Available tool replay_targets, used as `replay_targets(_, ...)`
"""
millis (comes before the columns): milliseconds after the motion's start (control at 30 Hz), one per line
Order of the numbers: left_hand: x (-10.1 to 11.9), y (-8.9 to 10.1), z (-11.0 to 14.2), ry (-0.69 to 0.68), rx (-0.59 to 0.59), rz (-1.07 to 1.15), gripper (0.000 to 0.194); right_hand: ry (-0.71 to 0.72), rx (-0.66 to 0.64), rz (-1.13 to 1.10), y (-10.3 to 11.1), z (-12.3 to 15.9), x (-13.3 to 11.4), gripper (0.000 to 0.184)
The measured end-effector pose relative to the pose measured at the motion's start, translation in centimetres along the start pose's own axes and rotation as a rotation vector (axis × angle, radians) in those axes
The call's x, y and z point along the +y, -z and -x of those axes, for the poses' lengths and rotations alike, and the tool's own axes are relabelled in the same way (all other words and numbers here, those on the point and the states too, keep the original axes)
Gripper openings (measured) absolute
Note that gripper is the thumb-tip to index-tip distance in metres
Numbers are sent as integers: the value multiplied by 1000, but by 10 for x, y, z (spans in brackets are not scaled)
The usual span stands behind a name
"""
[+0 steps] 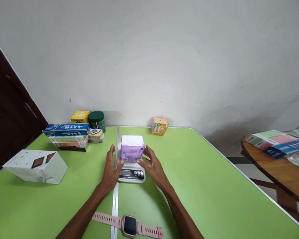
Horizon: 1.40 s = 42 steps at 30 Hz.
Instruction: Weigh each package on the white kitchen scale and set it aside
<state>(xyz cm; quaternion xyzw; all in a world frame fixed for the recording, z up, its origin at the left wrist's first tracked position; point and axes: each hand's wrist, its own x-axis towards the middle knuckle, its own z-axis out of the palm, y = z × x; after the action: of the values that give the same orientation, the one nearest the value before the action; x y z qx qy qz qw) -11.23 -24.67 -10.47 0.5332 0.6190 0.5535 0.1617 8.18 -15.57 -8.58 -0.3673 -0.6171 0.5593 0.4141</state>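
Note:
A purple and white soft pack, which looks like tissues or pads (132, 151), stands on a white kitchen scale (131, 179) in the middle of the table. At the pack's left is my left hand (111, 171), fingers stretched forward and apart from it, the thumb close to its lower front corner. My right hand (152, 166) is at the other side, its fingers spread along the pack's right face and the thumb near the front. Whether either hand presses on the pack I cannot tell. The scale's display and buttons face me, and the pack covers most of its platform.
A pink-strapped smartwatch (130, 226) lies in front. Left are a white box (37, 166), stacked flat boxes (67, 134), a yellow box (80, 116), a green tub (97, 120) and a small box (96, 136). An orange-yellow pack (159, 126) is by the wall. A wooden table (271, 166) holds boxes.

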Motion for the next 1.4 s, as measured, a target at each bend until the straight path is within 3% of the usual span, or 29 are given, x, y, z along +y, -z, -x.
replay_targets(133,1,15,-16,28,-17,-36,90,-1,123,-45,22,3,14,72)
replay_targets(267,24,34,-55,34,-194,-92,102,18,96,11,25,-4,2,72)
replay_targets(333,37,44,-76,37,-339,-115,97,59,45,85,17,-12,-8,80)
replay_targets(433,51,54,-101,45,-544,-161,74,143,-24,211,3,-25,-21,88)
replay_targets(533,59,52,-117,49,-631,-167,56,198,-53,268,-2,-35,-27,89)
replay_targets(633,70,27,-127,9,-662,-142,53,236,3,263,18,-38,-26,87)
replay_targets(700,80,-6,-133,-52,-680,-125,54,245,84,257,47,-38,-20,84)
replay_targets(800,95,-78,-146,-117,-716,-69,55,230,234,260,109,-43,-4,78)
replay_targets(933,103,-190,-165,-66,-756,28,54,159,402,343,190,-65,24,77)
replay_targets(1000,101,-233,-171,-32,-713,17,51,143,472,398,216,-81,37,77)
replay_targets(1067,96,-258,-176,-13,-687,0,46,165,526,438,229,-98,49,75)
replay_targets(1133,88,-265,-179,-6,-693,-5,44,210,566,475,233,-113,60,72)
replay_targets(1233,77,-249,-184,-100,-633,-55,37,215,610,554,231,-131,71,64)
replay_targets(1333,65,-224,-196,-241,-331,-180,33,156,628,611,226,-148,78,53)
replay_targets(1400,59,-212,-208,-228,-118,-245,47,140,628,622,224,-159,80,50)
